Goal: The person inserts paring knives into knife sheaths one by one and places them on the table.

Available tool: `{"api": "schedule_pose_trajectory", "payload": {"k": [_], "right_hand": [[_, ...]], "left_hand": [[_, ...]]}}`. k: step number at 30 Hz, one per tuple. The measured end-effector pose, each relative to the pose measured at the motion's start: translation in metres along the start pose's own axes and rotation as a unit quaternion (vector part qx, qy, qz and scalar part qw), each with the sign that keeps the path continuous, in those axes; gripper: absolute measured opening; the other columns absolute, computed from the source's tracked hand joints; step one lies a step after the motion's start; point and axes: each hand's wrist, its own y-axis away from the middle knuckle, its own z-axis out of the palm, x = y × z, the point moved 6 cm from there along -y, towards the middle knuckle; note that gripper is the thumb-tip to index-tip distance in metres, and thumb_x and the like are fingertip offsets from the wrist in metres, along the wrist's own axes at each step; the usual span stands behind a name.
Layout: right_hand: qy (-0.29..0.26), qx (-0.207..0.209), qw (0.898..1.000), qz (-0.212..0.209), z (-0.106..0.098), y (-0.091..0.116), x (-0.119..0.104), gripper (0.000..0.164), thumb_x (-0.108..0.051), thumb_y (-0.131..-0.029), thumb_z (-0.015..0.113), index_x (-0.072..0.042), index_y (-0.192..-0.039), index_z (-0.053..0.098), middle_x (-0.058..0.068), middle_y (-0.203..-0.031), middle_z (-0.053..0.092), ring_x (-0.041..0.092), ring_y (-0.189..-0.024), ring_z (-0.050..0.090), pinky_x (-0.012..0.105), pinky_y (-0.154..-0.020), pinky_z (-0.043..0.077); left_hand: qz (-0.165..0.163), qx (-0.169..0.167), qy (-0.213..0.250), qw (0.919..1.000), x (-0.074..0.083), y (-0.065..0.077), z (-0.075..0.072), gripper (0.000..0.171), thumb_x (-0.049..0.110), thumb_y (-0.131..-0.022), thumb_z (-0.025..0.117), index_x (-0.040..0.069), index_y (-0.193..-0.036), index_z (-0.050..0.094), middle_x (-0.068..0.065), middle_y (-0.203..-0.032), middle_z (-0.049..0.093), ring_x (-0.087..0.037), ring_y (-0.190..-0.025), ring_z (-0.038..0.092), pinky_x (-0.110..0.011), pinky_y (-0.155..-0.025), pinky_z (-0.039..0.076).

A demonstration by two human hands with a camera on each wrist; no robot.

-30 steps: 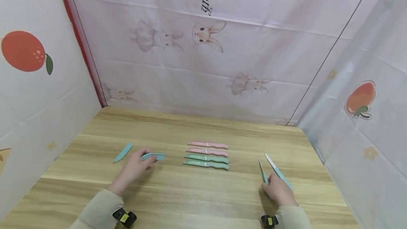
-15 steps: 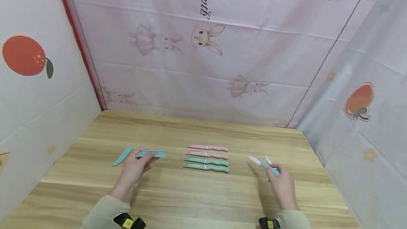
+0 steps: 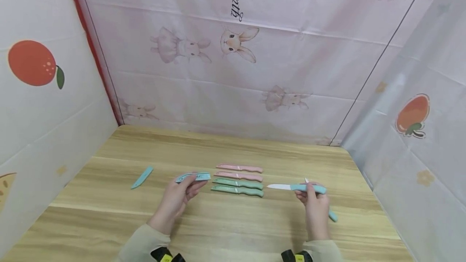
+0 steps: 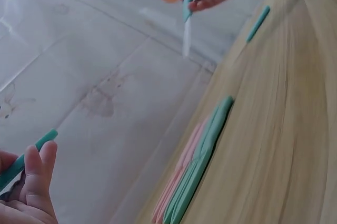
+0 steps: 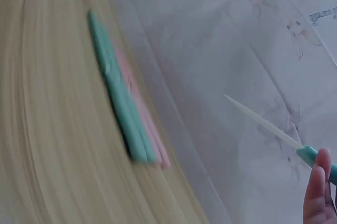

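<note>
My left hand [image 3: 176,197] pinches a light blue knife sheath [image 3: 198,176] between thumb and fingers, its end turned to the right. My right hand [image 3: 316,209] holds a small knife by its light blue handle [image 3: 318,189]; the bare white blade [image 3: 278,186] points left toward the sheath, with a gap between them. Both things are raised above the table, as the left wrist view shows with the knife blade [image 4: 187,39] hanging clear. Beneath the right hand a second blue-handled knife [image 3: 333,216] lies on the table, mostly covered by the hand.
Between the hands lie two pink sheathed knives [image 3: 238,176] and two green sheathed knives [image 3: 236,190], stacked in a parallel row. Another light blue sheath [image 3: 142,177] rests at the left on the wooden table [image 3: 233,225]. Printed cloth walls [image 3: 218,108] enclose the back and sides.
My right hand has lifted one blue knife off the table and turned its blade leftward. My left hand has raised the sheath and moved it right. The hands are closer together.
</note>
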Motion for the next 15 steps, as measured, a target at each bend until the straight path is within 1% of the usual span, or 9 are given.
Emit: {"api": "schedule_pose_trajectory", "payload": {"k": [3, 4, 6, 9, 12, 15], "right_hand": [[-0.081, -0.012, 0.996, 0.034, 0.014, 0.006, 0.003, 0.023, -0.020, -0.099, 0.045, 0.003, -0.099, 0.046, 0.001, -0.077, 0.062, 0.008, -0.066, 0.062, 0.019, -0.064, 0.054], [-0.097, -0.014, 0.994, 0.043, 0.018, 0.008, 0.004, 0.023, -0.021, -0.099, 0.047, 0.002, -0.098, 0.047, 0.001, -0.076, 0.062, 0.008, -0.065, 0.062, 0.018, -0.063, 0.054], [-0.130, -0.016, 0.990, 0.052, 0.026, 0.013, 0.003, 0.023, -0.023, -0.097, 0.050, 0.000, -0.095, 0.049, 0.000, -0.074, 0.062, 0.007, -0.063, 0.061, 0.017, -0.061, 0.053], [-0.174, -0.013, 0.983, 0.051, 0.036, 0.020, 0.001, 0.020, -0.022, -0.095, 0.054, -0.003, -0.091, 0.052, 0.000, -0.071, 0.063, 0.007, -0.060, 0.061, 0.016, -0.059, 0.052], [-0.194, -0.019, 0.980, 0.035, 0.045, 0.025, -0.001, 0.019, -0.019, -0.096, 0.052, -0.001, -0.088, 0.051, 0.001, -0.072, 0.064, 0.007, -0.060, 0.060, 0.016, -0.058, 0.052], [-0.185, -0.033, 0.982, 0.019, 0.053, 0.028, 0.000, 0.021, -0.019, -0.098, 0.048, 0.000, -0.089, 0.049, 0.001, -0.074, 0.063, 0.007, -0.060, 0.059, 0.017, -0.060, 0.052]], "left_hand": [[-0.007, -0.019, 0.004, 0.9998, -0.005, 0.001, 0.014, 0.039, 0.019, -0.097, 0.051, -0.013, -0.121, 0.049, -0.012, -0.100, 0.068, -0.014, -0.089, 0.067, -0.015, -0.066, 0.053], [-0.009, -0.027, 0.005, 0.9996, -0.006, 0.001, 0.019, 0.039, 0.019, -0.097, 0.052, -0.013, -0.120, 0.050, -0.012, -0.098, 0.069, -0.013, -0.088, 0.067, -0.015, -0.065, 0.053], [-0.016, -0.043, 0.008, 0.9989, -0.010, 0.002, 0.027, 0.037, 0.020, -0.096, 0.053, -0.011, -0.116, 0.053, -0.009, -0.095, 0.070, -0.013, -0.086, 0.067, -0.014, -0.065, 0.053], [-0.027, -0.057, 0.012, 0.9979, -0.017, 0.002, 0.037, 0.033, 0.019, -0.096, 0.054, -0.010, -0.113, 0.055, -0.007, -0.088, 0.070, -0.012, -0.083, 0.068, -0.013, -0.062, 0.052], [-0.032, -0.054, 0.006, 0.9980, -0.022, 0.003, 0.045, 0.034, 0.017, -0.096, 0.054, -0.012, -0.112, 0.054, -0.009, -0.086, 0.070, -0.013, -0.081, 0.068, -0.013, -0.060, 0.052], [-0.029, -0.044, -0.003, 0.9986, -0.025, 0.004, 0.051, 0.037, 0.016, -0.096, 0.054, -0.016, -0.115, 0.052, -0.013, -0.087, 0.070, -0.013, -0.079, 0.068, -0.013, -0.058, 0.052]]}}
